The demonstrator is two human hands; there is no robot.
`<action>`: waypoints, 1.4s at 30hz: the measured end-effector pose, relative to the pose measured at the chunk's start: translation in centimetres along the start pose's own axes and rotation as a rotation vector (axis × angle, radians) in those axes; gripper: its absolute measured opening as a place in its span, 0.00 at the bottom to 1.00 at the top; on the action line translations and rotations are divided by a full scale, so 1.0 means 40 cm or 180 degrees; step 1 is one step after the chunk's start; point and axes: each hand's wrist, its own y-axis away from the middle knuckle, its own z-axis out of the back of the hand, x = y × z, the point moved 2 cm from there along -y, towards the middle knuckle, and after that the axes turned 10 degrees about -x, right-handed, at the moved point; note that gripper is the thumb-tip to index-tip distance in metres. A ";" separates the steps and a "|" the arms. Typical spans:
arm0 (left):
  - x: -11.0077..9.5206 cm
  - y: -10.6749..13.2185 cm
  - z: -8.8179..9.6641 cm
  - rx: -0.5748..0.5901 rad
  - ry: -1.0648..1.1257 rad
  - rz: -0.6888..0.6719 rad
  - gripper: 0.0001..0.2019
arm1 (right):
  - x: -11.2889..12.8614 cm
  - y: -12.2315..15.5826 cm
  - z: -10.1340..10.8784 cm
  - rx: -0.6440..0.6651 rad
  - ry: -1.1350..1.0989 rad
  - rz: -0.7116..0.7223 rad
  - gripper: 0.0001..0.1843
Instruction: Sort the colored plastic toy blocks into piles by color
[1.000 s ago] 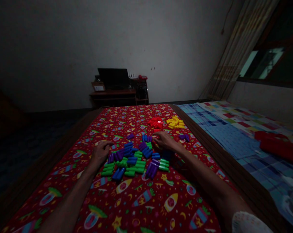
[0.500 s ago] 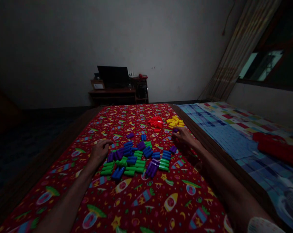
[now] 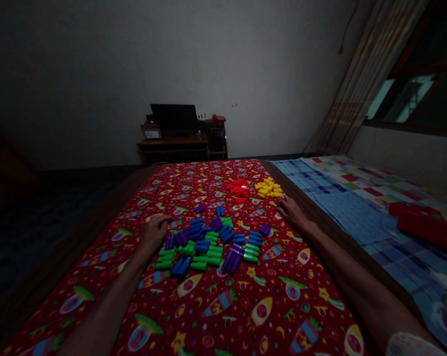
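Beside the left edge of a mixed pile of plastic toy blocks (image 3: pixel 211 249), coloured green, blue and purple, my left hand (image 3: pixel 156 231) rests on the cloth with fingers loosely stretched and nothing visible in them. Farther right, my right hand (image 3: pixel 292 211) is low over the cloth, just nearer than the yellow blocks (image 3: pixel 268 188). Its fingers curl down around a purple block, which they almost wholly hide. Left of the yellow group lie the red blocks (image 3: pixel 239 188). A lone purple block (image 3: pixel 200 208) and a small blue block (image 3: pixel 219 211) sit behind the mixed pile.
A red cloth (image 3: pixel 223 326) printed with rockets covers the table, with a brown border (image 3: pixel 301 195). To the right is a bed with a checked blue cover (image 3: pixel 342 217) and a red garment (image 3: pixel 424 225). A monitor (image 3: pixel 173 119) stands on a desk at the wall.
My right hand has moved right and slightly nearer, away from the side of the red blocks, with the purple block now mostly hidden. The left hand stays in place.
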 end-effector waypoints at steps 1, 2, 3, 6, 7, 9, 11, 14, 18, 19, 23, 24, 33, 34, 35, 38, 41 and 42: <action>-0.002 0.000 0.001 0.0026 -0.0006 -0.0004 0.16 | 0.011 -0.001 0.006 -0.0110 -0.0067 0.0008 0.13; -0.003 0.000 0.002 0.0049 -0.0016 -0.0007 0.16 | 0.030 0.000 0.015 -0.0238 -0.0142 0.0023 0.13; -0.004 0.000 0.003 0.0058 -0.0030 -0.0001 0.16 | 0.055 0.004 0.025 -0.0345 -0.0238 0.0046 0.14; -0.005 0.001 0.007 0.0054 -0.0058 0.0025 0.15 | 0.156 0.035 0.049 0.0019 -0.0781 0.0336 0.16; -0.005 0.001 0.008 0.0052 -0.0061 0.0031 0.15 | 0.191 0.049 0.052 0.0375 -0.1001 0.0546 0.17; -0.006 0.002 0.009 0.0056 -0.0069 0.0030 0.16 | 0.244 0.078 0.054 0.0958 -0.1332 0.0940 0.18; -0.008 0.002 0.010 0.0055 -0.0083 0.0018 0.16 | 0.261 0.095 0.049 0.1105 -0.1512 0.1086 0.19; -0.010 0.001 0.010 0.0053 -0.0103 0.0011 0.16 | 0.230 0.093 0.032 0.0925 -0.1651 0.0827 0.14; -0.011 0.000 0.010 0.0071 -0.0103 0.0008 0.16 | 0.167 0.060 0.021 0.0675 -0.1427 0.0539 0.11; -0.012 0.000 0.011 0.0075 -0.0097 -0.0005 0.16 | 0.152 0.047 0.024 0.0522 -0.1300 0.0476 0.11; -0.011 0.002 0.010 0.0042 -0.0049 -0.0077 0.16 | 0.094 -0.003 0.041 0.0062 -0.0659 0.0164 0.11; -0.010 0.002 0.009 0.0031 -0.0034 -0.0086 0.16 | 0.085 -0.014 0.043 0.0019 -0.0514 0.0110 0.11; -0.001 0.004 0.004 0.0001 -0.0019 -0.0046 0.17 | 0.358 -0.087 -0.059 0.0573 -0.1157 0.0945 0.18; -0.001 0.004 0.004 0.0005 -0.0018 -0.0052 0.17 | 0.408 -0.090 -0.083 0.0726 -0.1227 0.1154 0.17; -0.001 0.003 0.004 0.0013 -0.0015 -0.0056 0.17 | 0.454 -0.090 -0.107 0.0895 -0.1232 0.1393 0.17; -0.001 0.002 0.004 0.0028 -0.0012 -0.0058 0.17 | 0.538 -0.088 -0.165 0.1284 -0.0970 0.1815 0.13; -0.002 0.001 0.005 0.0042 -0.0028 -0.0055 0.17 | 0.540 -0.089 -0.171 0.1207 -0.0879 0.1757 0.13; -0.002 0.001 0.005 0.0059 -0.0033 -0.0059 0.17 | 0.527 -0.090 -0.159 0.1083 -0.0931 0.1714 0.14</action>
